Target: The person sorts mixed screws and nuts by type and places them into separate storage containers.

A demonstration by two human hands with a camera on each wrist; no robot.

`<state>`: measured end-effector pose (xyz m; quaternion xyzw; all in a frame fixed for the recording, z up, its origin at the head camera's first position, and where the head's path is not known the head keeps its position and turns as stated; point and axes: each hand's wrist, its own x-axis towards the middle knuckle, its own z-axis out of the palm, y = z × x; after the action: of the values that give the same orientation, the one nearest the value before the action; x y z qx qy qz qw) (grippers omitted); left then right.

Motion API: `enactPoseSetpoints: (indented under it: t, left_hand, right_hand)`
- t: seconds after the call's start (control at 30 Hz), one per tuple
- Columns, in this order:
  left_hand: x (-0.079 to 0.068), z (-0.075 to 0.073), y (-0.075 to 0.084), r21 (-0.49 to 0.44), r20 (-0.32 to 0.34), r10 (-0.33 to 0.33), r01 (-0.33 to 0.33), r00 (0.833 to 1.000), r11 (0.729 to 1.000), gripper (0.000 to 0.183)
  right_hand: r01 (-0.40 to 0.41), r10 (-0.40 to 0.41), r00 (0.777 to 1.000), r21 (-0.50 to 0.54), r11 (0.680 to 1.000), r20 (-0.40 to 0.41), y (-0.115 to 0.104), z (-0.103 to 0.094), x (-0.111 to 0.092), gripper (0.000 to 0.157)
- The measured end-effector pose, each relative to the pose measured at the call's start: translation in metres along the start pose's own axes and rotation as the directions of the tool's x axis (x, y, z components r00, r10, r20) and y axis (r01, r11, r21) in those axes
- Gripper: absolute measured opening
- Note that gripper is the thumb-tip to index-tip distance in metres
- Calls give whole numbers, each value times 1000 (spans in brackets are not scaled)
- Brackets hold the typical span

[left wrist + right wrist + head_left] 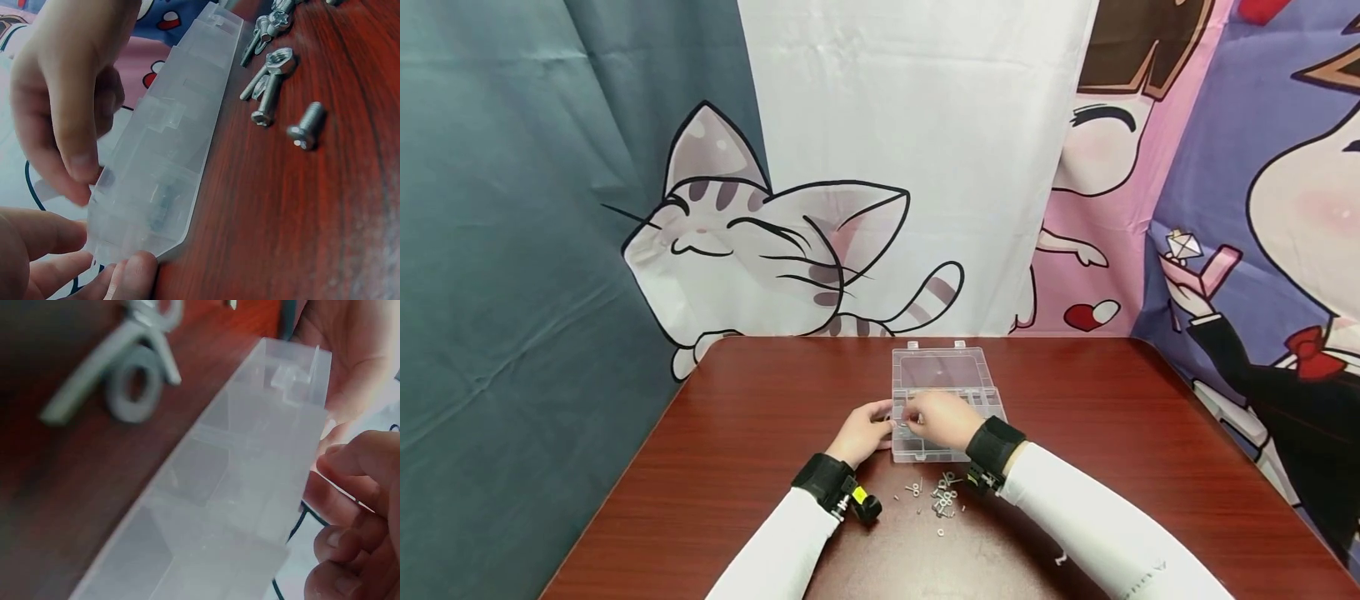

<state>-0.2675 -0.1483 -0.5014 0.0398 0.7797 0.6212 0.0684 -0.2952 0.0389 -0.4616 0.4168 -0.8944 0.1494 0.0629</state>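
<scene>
A clear plastic compartment box [943, 367] stands with its lid raised at the back. At the box's left end is my left hand [859, 433]; its thumb and fingers hold the near left corner, as the left wrist view shows. My right hand [946, 418] is over the left compartments, thumb and index finger close together, the other fingers curled. Whether something small lies between those fingertips cannot be made out. Through the box wall a dim dark shape [161, 203] shows. Loose screws and nuts [943, 497] lie in front of the box.
A single screw [307, 126] lies apart near the box, and a lone nut [941, 532] rests closer to me. Beneath everything is a reddish-brown tabletop [790, 375]. A printed curtain [925, 125] hangs right behind its far edge.
</scene>
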Motion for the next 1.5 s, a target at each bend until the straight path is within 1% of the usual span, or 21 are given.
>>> enactPoseSetpoints:
  t: [0.13, 0.3, 0.4, 0.47, 0.6, 0.7, 0.87, 1.0, 1.17, 1.3, 1.5]
  left_hand:
    - [2, 2, -1, -10, 16, 8, -8, 1000, 1000, 48]
    - [1, 2, 1, -32, 25, 6, -5, 1000, 999, 48]
    - [0, 1, 3, -28, 28, -8, 9, 1000, 1000, 48]
    - [0, 0, 4, -17, 31, -13, 13, 999, 1000, 47]
    - [-1, -1, 6, 1, 30, -17, 17, 999, 1000, 47]
    - [0, -1, 6, 9, 26, -13, 13, 1000, 1000, 48]
    - [5, -1, 5, 19, 41, -18, 17, 999, 1000, 48]
    - [6, 0, 5, 39, 48, -30, 29, 998, 999, 48]
    - [7, -2, 6, 36, 36, -36, 35, 999, 999, 48]
    - [6, -1, 4, 38, 38, -28, 27, 999, 999, 48]
    - [5, 0, 4, 51, 37, -21, 19, 999, 999, 48]
  right_hand:
    - [35, -34, 999, 18, 999, -36, 2, -6, -23, 9]
    - [61, -61, 997, 0, 998, -54, 6, -13, -52, 6]
    - [76, -77, 997, -20, 997, -31, 5, -15, -68, 5]
    - [94, -94, 996, -32, 995, 2, 4, -16, -77, 4]
    - [108, -105, 992, -38, 993, 67, 2, -15, -88, 3]
    - [113, -107, 991, -65, 992, 82, 2, -13, -91, 5]
    - [137, -129, 989, -113, 984, 75, 5, -11, -93, 12]
    - [130, -119, 989, -127, 983, 90, 7, -10, -93, 18]
    - [129, -116, 988, -144, 981, 101, 6, -8, -88, 20]
    - [151, -136, 986, -160, 975, 101, 3, -10, -87, 20]
    - [150, -134, 987, -228, 962, 85, 0, -8, -87, 25]
